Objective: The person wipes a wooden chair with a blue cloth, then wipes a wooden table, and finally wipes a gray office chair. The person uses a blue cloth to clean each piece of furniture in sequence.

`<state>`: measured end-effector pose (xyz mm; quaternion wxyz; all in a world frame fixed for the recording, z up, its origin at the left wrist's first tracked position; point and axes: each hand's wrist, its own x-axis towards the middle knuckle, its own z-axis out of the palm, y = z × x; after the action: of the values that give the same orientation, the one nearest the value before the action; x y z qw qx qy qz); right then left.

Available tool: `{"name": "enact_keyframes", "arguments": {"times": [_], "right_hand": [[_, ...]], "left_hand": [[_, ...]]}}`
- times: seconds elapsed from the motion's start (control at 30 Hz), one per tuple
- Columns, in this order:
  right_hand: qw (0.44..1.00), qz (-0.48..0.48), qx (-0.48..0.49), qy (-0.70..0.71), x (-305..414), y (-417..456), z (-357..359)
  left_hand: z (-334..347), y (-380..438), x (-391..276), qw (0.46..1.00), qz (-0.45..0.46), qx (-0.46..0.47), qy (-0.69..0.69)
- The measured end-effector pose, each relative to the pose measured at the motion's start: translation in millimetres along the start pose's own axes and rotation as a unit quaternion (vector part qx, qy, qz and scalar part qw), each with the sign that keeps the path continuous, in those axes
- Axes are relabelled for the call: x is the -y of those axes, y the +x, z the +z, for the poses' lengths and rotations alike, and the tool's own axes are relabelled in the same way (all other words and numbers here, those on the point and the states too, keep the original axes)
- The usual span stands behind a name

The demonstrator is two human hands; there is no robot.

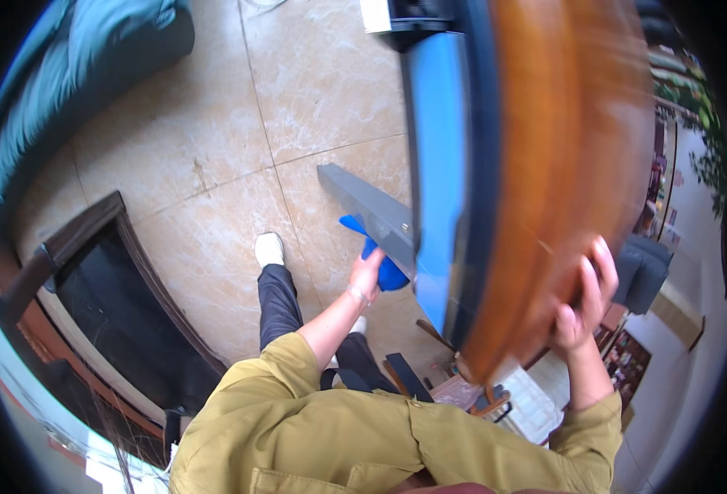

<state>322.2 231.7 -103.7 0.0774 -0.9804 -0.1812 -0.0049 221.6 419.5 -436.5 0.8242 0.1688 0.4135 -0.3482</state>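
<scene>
My left hand (366, 275) holds a blue cloth (393, 275) beside a grey flat panel (369, 204) that slants down below a large piece of furniture. This piece has a glossy brown wooden surface (536, 185), blurred in the picture, with a dark border and a light-blue reflective panel (440, 154) along its left side. Against the right part of the wood rests my right hand (585, 302), its fingers apart and bent, with no separate object seen in it. Part of the cloth sticks out above my left hand, against the grey panel.
A teal cushioned sofa (110, 68) stands at upper left. Lower left is a dark-framed chair or bench (135, 290). Tiled floor (203, 148) lies between. At right are a grey seat (641, 272), shelves with goods (628, 364) and a green plant (709, 160).
</scene>
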Motion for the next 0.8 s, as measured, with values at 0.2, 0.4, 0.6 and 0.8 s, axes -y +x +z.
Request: {"name": "enact_keyframes", "arguments": {"times": [0.2, 0.4, 0.6, 0.8], "right_hand": [[0.989, -0.072, -0.095, 0.087, 4, 32, -3], [0.895, -0.077, -0.334, 0.287, -14, 0, 14], [0.819, 0.114, -0.395, 0.401, 7, -159, 16], [0.215, 0.410, -0.054, 0.885, 20, -349, 54]], "left_hand": [[20, -86, 32, 0.849, 0.165, 0.234, 0.443], [144, -199, 40, 0.845, 0.019, 0.191, 0.500], [170, -243, 87, 0.947, 0.072, 0.126, 0.286], [212, -243, 183, 0.873, 0.079, 0.139, 0.461]]}}
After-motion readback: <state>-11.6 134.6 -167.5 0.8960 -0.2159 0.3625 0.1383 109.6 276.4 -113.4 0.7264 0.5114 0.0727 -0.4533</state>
